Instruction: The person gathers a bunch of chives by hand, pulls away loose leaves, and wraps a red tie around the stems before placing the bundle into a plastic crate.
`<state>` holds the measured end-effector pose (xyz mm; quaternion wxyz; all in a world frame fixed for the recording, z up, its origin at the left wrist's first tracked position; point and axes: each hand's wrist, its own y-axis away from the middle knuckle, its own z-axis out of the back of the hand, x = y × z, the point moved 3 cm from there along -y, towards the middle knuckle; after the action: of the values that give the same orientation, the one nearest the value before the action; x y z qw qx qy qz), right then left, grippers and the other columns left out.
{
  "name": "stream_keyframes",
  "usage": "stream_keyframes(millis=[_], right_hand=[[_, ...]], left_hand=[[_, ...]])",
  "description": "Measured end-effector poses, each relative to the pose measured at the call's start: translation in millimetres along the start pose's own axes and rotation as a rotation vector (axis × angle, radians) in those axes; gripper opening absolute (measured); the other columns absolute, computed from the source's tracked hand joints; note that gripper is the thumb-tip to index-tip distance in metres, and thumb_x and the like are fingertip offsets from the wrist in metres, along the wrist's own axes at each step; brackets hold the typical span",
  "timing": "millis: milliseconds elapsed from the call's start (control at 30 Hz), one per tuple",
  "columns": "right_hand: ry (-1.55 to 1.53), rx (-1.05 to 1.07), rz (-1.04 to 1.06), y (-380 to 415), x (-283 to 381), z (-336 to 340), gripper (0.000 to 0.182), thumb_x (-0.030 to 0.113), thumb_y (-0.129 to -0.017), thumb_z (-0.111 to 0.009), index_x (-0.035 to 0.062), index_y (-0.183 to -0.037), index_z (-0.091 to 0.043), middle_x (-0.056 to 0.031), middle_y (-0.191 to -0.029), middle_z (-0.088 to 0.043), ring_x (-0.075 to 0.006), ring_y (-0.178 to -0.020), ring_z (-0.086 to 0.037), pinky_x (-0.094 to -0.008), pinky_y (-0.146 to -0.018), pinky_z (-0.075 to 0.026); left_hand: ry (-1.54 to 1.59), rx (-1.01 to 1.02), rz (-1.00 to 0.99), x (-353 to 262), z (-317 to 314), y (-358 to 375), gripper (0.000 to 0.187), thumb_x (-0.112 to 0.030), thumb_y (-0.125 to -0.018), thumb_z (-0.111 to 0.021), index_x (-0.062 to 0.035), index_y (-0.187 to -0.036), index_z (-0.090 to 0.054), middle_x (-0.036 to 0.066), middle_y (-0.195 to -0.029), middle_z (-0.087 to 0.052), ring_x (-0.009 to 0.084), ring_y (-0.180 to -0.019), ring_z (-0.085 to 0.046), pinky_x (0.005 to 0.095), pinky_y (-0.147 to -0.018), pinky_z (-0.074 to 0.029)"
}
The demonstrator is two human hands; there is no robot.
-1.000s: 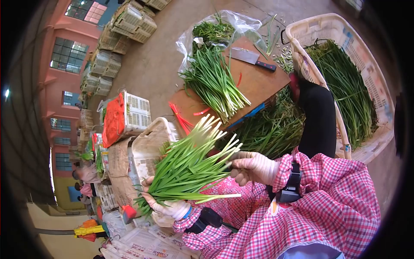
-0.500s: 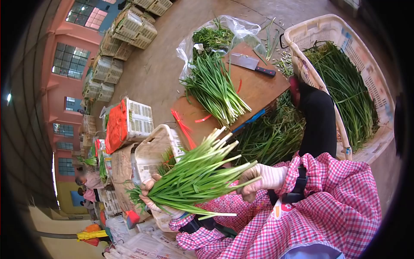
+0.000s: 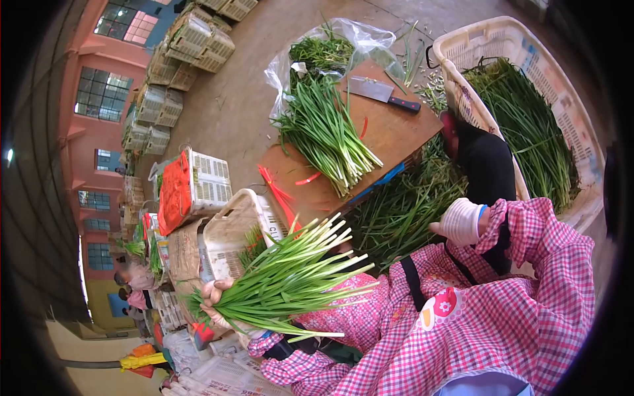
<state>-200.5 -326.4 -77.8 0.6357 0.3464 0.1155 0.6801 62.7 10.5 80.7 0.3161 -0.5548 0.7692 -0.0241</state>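
A loose bunch of garlic chives [image 3: 297, 274] lies fanned out in my left hand [image 3: 218, 302]. The fingers close round its leafy end, and the pale stalk ends point up and to the right. My right hand [image 3: 459, 223], in a whitish glove, is apart from the bunch, above a heap of loose green leaves [image 3: 403, 224] beside my knee. Its fingers are mostly turned away, so their grip is hidden. Ahead, a second pile of chives [image 3: 330, 132] rests on a brown board [image 3: 389, 142]. A cleaver [image 3: 380, 91] with a black handle lies on that board.
At right stands a large white crate [image 3: 485, 109] holding chives. Red ties [image 3: 277, 191] lie on the board's left edge. A clear plastic bag [image 3: 376, 36] with greens sits behind. Left are a smaller white crate [image 3: 224, 231], a crate with red cloth [image 3: 211, 181] and stacked crates [image 3: 198, 43].
My right hand has left the stalk ends of the bunch and moved right and upward over the leaf heap. My left hand still grips the bunch, now slightly lower left.
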Motion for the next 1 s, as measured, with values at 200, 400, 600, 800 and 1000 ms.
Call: stream_keyframes(millis=[200, 400, 600, 800, 1000], right_hand=[[-0.545, -0.796, 0.358, -1.7, 30.9, 58.8, 0.041, 0.026, -0.080, -0.064, 0.0088, -0.117, -0.058, -0.0130, -0.090, -0.066, -0.0312, -0.083, -0.066, -0.0398, -0.072, -0.053], [-0.834, -1.206, 0.474, -32.1, 75.5, 85.1, 0.051, 0.023, -0.079, -0.070, 0.0092, -0.125, -0.052, -0.0169, -0.109, -0.062, -0.0340, -0.098, -0.061, -0.0392, -0.085, -0.050], [-0.721, -0.919, 0.708, -44.1, 148.4, 35.8, 0.046, 0.022, -0.082, -0.064, 0.0113, -0.124, -0.051, -0.0114, -0.103, -0.062, -0.0305, -0.086, -0.064, -0.0384, -0.071, -0.054], [-0.452, -1.028, 0.792, -20.8, 156.5, 35.7, 0.044, 0.018, -0.084, -0.054, 0.0072, -0.125, -0.048, -0.0130, -0.106, -0.060, -0.0303, -0.087, -0.064, -0.0391, -0.069, -0.054], [-0.259, -0.770, 0.772, -16.6, 140.9, 13.9, 0.048, 0.016, -0.082, -0.050, 0.0093, -0.129, -0.046, -0.0074, -0.089, -0.060, -0.0248, -0.072, -0.063, -0.0388, -0.057, -0.050]], left_hand=[[0.184, -0.071, 0.227, -7.7, -3.2, 6.6, 0.018, -0.020, -0.093, -0.058, -0.0157, -0.082, -0.044, -0.004, -0.068, -0.040, 0.0082, -0.068, -0.045, 0.0370, -0.101, -0.041], [0.133, 0.046, 0.393, -14.2, -16.0, 10.1, 0.020, -0.018, -0.092, -0.060, -0.0158, -0.083, -0.043, -0.005, -0.068, -0.040, 0.0081, -0.069, -0.044, 0.0306, -0.094, -0.040], [0.093, 0.138, 0.207, -0.7, -36.9, 9.3, 0.023, -0.016, -0.090, -0.062, -0.0173, -0.078, -0.042, -0.005, -0.074, -0.037, 0.0092, -0.078, -0.044, 0.0332, -0.099, -0.040], [0.091, 0.138, 0.351, -0.3, -29.3, 16.1, 0.024, -0.021, -0.088, -0.065, -0.0183, -0.078, -0.043, -0.006, -0.076, -0.037, 0.0097, -0.073, -0.041, 0.0321, -0.075, -0.042], [0.095, 0.134, 0.268, -4.1, -14.3, 18.0, 0.024, -0.025, -0.092, -0.061, -0.0182, -0.078, -0.043, -0.004, -0.069, -0.039, 0.0107, -0.067, -0.042, 0.0310, -0.073, -0.044]])
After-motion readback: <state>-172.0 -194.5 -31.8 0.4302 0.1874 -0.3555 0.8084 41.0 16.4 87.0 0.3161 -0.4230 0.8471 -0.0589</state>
